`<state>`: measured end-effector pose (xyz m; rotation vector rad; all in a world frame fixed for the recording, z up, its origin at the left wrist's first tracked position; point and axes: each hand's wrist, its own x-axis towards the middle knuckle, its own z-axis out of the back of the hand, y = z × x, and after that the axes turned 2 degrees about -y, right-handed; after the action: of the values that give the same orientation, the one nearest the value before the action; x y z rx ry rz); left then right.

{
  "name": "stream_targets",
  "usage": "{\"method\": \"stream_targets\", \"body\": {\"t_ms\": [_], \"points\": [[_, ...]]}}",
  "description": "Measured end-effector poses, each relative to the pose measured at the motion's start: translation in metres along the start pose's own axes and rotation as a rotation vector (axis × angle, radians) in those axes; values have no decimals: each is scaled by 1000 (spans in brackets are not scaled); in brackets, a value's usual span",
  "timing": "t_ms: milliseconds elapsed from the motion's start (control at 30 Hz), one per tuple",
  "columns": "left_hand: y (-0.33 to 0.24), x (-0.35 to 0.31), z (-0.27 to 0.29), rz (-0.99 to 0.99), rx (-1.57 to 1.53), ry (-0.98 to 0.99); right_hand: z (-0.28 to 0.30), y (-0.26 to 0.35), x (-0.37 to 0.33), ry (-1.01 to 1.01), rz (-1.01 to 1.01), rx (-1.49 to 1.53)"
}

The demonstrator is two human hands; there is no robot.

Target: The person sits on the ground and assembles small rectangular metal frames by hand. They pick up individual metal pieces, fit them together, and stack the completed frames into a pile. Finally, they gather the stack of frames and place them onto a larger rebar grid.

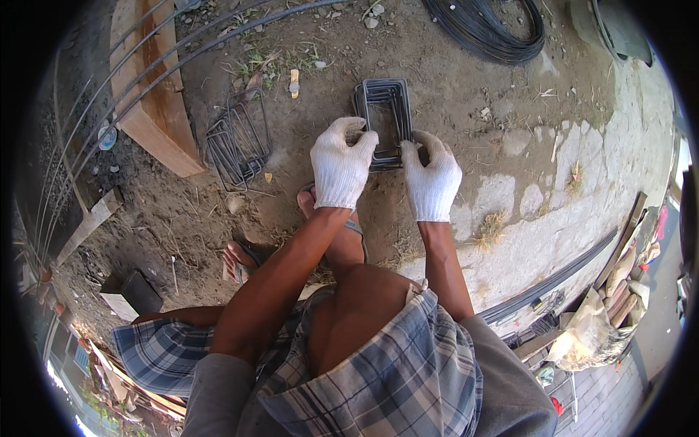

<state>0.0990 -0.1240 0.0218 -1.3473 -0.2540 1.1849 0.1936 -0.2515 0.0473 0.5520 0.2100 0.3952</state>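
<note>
A stack of rectangular rebar stirrups (386, 83), bent from dark steel rod, lies on the dirt in front of me. My left hand (342, 164), in a white knit glove, curls its fingers and thumb at the stack's near left side. On the near right corner, my right hand (434, 177), gloved the same way, grips the stack's edge between thumb and fingers. The fingertips are partly hidden behind the rods. Farther left, a looser heap of stirrups (237, 146) lies spread on the ground, apart from both hands.
A wooden beam (164, 135) and long curved rods (218, 36) stand at the left. A coil of black wire (502, 33) lies at the far right. Straight bars (550, 280) and scrap wood with plastic sheeting (586, 335) lie at the near right. My sandalled feet are close below the stack.
</note>
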Motion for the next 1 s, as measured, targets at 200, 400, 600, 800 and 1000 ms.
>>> {"method": "stream_targets", "body": {"t_ms": [200, 400, 600, 800, 1000], "points": [[-13, -3, 12, 50, -33, 24, 1, 5, 1, 56, -87, -3], [7, 10, 41, -63, 113, -67, 0, 9, 1, 36, -130, 14], [15, 50, 118, 51, 550, -181, 10, 10, 5, -11, -138, 93], [25, 54, 130, 128, 860, -7, 12, 26, 9, -44, -101, 139], [14, 65, 153, 151, 748, -17, 13, 36, 11, -122, 28, 252]]}}
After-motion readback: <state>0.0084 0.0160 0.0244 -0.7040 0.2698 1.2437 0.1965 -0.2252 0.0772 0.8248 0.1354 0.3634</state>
